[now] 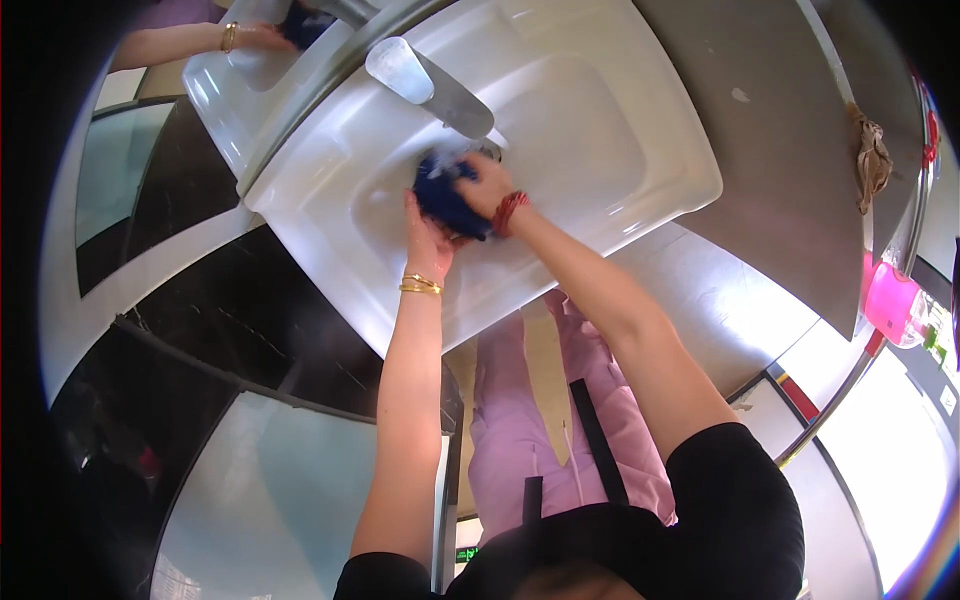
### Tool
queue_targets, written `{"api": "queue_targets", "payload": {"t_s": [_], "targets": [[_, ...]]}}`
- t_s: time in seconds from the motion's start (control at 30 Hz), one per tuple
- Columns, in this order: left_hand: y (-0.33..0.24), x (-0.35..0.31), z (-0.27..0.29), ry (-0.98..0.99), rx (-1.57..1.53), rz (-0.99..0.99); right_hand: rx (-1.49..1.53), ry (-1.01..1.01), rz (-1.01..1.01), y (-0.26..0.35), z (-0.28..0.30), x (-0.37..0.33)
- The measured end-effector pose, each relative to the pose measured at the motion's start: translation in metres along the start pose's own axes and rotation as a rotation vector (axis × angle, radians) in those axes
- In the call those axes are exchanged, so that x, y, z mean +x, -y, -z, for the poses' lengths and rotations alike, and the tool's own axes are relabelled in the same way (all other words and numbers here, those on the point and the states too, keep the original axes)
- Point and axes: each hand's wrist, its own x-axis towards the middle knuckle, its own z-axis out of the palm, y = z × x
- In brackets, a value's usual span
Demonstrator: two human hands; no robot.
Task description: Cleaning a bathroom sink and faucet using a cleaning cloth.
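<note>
Both hands (455, 215) clasp blue cloth (447, 200) over sink (620, 120).

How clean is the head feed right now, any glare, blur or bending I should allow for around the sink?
Head view: strong fisheye, the white sink rim bows; glare whitens the basin and lower-right floor; both hands, left and right, and the blue cloth look slightly soft; corners black.
</note>
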Motion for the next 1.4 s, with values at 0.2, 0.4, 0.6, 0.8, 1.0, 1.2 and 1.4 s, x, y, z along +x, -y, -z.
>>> {"api": "queue_targets", "payload": {"t_s": [0.2, 0.4, 0.6, 0.8, 1.0, 1.2, 1.4], "targets": [[-0.003, 0.039, 0.081, 1.055, -0.467, -0.237, 0.15, 0.301, 0.213, 0.12, -0.04, -0.072], [-0.024, -0.039, -0.016, 0.061, -0.058, -0.189, -0.393, -0.211, 0.251, 0.032, 0.037, -0.002], [-0.021, -0.068, 0.026, -0.108, 1.13, -0.972, -0.375, -0.059, 0.641, 0.027, 0.12, 0.009], [0.019, -0.042, 0.039, -0.093, 0.915, -0.769, -0.648, -0.506, 0.205, 0.0, 0.092, 0.009], [0.006, -0.013, -0.004, 0.022, 0.113, -0.184, -0.219, -0.119, -0.069, 0.001, 0.011, 0.009], [-0.028, 0.001, 0.063, 0.639, -0.358, -0.008, 0.308, 0.169, -0.103, 0.113, -0.041, -0.076], [0.004, -0.022, -0.007, 0.153, -0.169, -0.093, -0.389, -0.115, 0.088, 0.046, -0.002, -0.024]]}}
